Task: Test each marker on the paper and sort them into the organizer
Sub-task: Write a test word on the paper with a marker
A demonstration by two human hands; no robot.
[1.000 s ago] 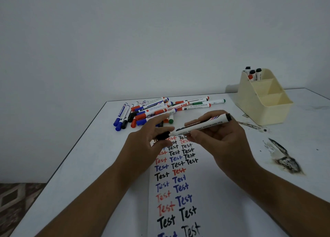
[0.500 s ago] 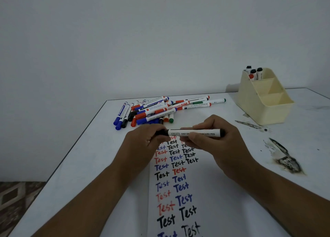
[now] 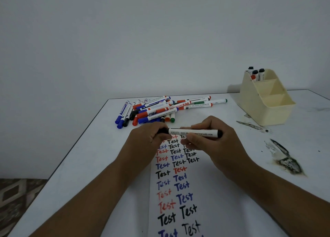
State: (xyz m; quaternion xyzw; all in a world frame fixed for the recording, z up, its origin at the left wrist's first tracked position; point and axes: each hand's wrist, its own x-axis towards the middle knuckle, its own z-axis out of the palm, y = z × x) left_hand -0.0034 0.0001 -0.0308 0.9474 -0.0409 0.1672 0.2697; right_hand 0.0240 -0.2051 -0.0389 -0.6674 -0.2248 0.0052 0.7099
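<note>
A black whiteboard marker (image 3: 194, 132) lies level between both hands, just above the far end of the paper strip (image 3: 210, 201), which is covered with "Test" in black, blue and red. My right hand (image 3: 214, 143) grips the marker's white barrel. My left hand (image 3: 146, 138) grips its black cap end. A heap of several markers (image 3: 160, 109) lies on the table beyond the hands. The cream organizer (image 3: 267, 108) stands at the far right, with several markers (image 3: 256, 74) upright in its rear compartment.
The white table (image 3: 89, 165) has its left edge running diagonally from the far left corner. Dark burn or ink stains (image 3: 285, 159) mark its surface at the right, in front of the organizer. A patterned floor (image 3: 16, 201) shows at lower left.
The marker has swung from tilted, right end up, to level. My left hand has closed round its black cap end. Both hands sit slightly lower over the paper.
</note>
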